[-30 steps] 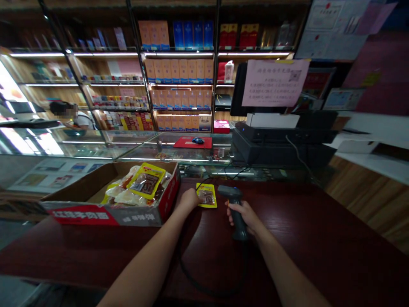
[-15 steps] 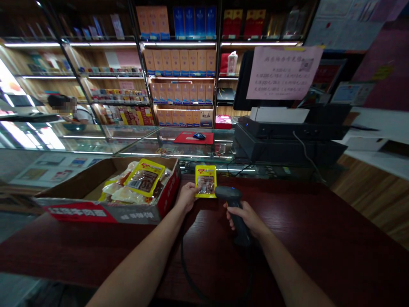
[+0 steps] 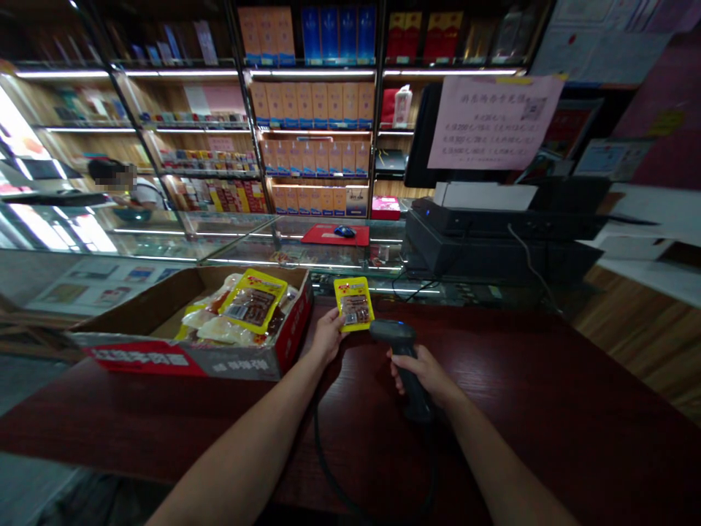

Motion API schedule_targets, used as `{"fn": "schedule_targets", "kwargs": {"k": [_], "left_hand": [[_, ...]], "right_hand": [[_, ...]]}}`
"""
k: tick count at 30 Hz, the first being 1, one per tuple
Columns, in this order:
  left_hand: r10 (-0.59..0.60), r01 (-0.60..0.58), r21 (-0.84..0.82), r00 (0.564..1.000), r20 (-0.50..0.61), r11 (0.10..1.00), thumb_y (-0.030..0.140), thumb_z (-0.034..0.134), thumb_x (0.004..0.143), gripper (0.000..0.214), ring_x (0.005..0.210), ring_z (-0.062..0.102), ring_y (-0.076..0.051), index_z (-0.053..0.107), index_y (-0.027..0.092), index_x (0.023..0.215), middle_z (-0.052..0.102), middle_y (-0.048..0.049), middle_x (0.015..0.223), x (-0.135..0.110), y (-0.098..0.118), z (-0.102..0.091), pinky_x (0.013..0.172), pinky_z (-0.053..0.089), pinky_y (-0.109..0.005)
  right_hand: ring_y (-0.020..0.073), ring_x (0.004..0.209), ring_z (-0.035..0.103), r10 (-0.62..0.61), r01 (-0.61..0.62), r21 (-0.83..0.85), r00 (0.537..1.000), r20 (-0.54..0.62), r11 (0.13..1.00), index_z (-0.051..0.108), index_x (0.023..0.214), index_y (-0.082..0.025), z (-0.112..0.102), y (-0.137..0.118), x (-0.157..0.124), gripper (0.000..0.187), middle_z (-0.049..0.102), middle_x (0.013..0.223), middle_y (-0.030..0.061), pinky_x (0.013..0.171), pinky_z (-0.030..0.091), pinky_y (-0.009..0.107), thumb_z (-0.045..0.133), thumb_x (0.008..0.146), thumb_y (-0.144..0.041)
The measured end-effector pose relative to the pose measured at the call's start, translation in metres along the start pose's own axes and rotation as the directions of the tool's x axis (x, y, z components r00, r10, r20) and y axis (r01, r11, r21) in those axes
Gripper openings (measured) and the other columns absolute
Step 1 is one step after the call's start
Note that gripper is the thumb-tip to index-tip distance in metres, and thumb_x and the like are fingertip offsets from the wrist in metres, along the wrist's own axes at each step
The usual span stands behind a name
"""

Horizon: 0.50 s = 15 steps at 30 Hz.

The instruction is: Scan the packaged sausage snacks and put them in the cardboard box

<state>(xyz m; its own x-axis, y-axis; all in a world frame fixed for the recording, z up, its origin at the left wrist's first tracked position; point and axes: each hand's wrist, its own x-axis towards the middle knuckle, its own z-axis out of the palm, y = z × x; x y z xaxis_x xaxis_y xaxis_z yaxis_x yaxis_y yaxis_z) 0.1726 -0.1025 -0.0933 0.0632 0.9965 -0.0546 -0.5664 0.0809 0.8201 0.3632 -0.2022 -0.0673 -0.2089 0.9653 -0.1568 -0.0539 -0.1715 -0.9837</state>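
Observation:
My left hand (image 3: 328, 335) pinches the lower left edge of a yellow snack packet (image 3: 353, 303), whose clear window shows brown food. In my right hand (image 3: 421, 374) is a dark barcode scanner (image 3: 395, 332), fingers wrapped round its handle and its head close to the packet's lower right corner. A black cable (image 3: 323, 460) loops from the scanner over the table. Left of my hands stands an open cardboard box (image 3: 230, 364), red and grey outside. More packets lie in it, with a similar yellow packet (image 3: 255, 301) on top.
Under everything is a dark red wooden table (image 3: 526, 394). Behind it runs a glass counter (image 3: 246, 252) with a mouse (image 3: 345, 231) on a red mat. A monitor (image 3: 423, 139) bearing a pink notice stands at the right. A person (image 3: 145, 191) is at the far left, before stocked shelves.
The packet in my left hand has tilted slightly and risen a little in view. My right hand keeps its grip on the scanner. The whole view has shifted slightly.

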Motion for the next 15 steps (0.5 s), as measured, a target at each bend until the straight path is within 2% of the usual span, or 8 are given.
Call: {"fn": "schedule_targets", "kwargs": {"k": [8, 15], "left_hand": [[0.015, -0.016, 0.019, 0.999, 0.038, 1.000, 0.013, 0.063, 0.063, 0.035, 0.083, 0.065, -0.021, 0.061, 0.010, 0.099, 0.068, -0.0116, 0.092, -0.0025, 0.0006, 0.0040, 0.079, 0.052, -0.038], [0.007, -0.007, 0.121, 1.000, 0.000, 0.993, 0.015, 0.063, 0.063, 0.035, 0.065, 0.065, -0.016, 0.062, 0.011, 0.098, 0.069, -0.0082, 0.083, -0.0046, 0.0018, 0.0015, 0.056, 0.051, -0.025]], "right_hand": [[0.0115, 0.040, 0.054, -0.014, 0.014, 0.017, 1.000, -0.007, 1.000, 0.055, 0.080, -0.015, -0.0001, 0.0004, 0.0004, 0.027, 0.058, 0.054, -0.0027, 0.039, 0.044, 0.024, 0.063, 0.064, -0.036], [0.0118, 0.041, 0.054, 0.014, -0.014, 0.040, 1.000, -0.011, 0.999, 0.056, 0.084, -0.015, 0.0023, -0.0013, -0.0006, 0.033, 0.058, 0.054, -0.0030, 0.040, 0.044, 0.024, 0.066, 0.063, -0.038]]}}
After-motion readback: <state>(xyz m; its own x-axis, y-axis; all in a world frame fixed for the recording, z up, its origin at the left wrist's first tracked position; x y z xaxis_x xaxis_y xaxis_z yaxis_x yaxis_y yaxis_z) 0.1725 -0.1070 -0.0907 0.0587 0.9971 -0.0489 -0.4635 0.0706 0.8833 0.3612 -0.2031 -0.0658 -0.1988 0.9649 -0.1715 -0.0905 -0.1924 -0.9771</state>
